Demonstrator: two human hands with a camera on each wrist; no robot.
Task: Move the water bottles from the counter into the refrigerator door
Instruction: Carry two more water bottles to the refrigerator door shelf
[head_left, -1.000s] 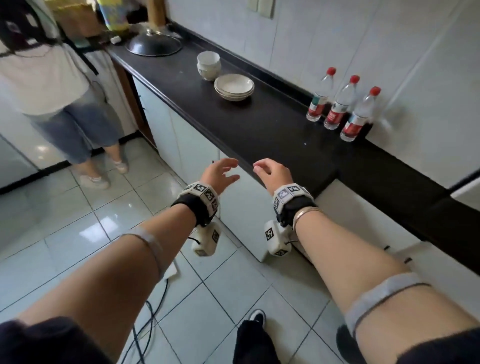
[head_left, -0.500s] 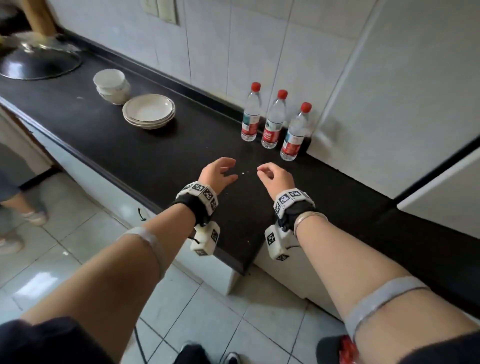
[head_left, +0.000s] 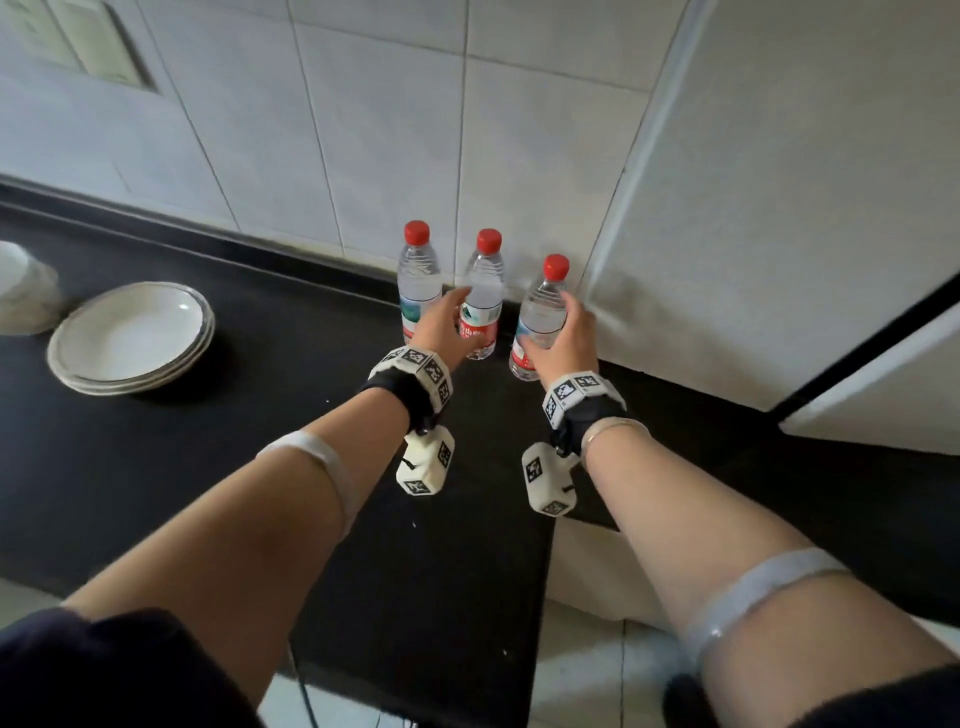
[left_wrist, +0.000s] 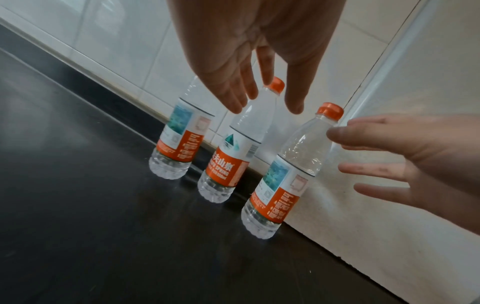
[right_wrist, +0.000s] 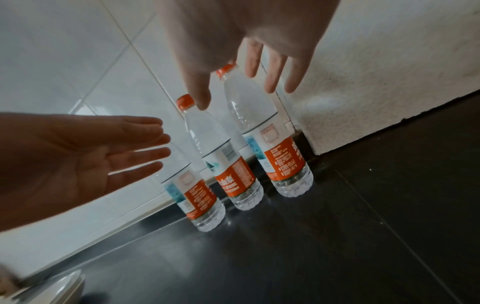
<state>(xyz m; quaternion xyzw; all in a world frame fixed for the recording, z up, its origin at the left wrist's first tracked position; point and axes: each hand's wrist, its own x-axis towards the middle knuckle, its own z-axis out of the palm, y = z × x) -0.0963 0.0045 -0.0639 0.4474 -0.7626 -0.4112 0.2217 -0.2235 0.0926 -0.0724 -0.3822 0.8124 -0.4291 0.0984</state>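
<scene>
Three clear water bottles with red caps and red labels stand in a row on the black counter (head_left: 249, 447), against the tiled wall. They are the left bottle (head_left: 418, 275), the middle bottle (head_left: 487, 283) and the right bottle (head_left: 541, 306). My left hand (head_left: 448, 323) is open with spread fingers just before the middle bottle (left_wrist: 233, 156). My right hand (head_left: 563, 338) is open close around the right bottle (right_wrist: 275, 148). The wrist views show a gap between fingers and bottles. Neither hand holds anything.
A white textured appliance wall (head_left: 779, 208) rises right beside the right bottle. A stack of white plates (head_left: 130, 332) and white bowls (head_left: 21, 296) sit on the counter's left. The counter's front edge and the tiled floor (head_left: 587, 675) lie below.
Both hands have moved forward from near the counter's front edge to the bottles, and their fingers have spread. The head camera has come closer to the bottles.
</scene>
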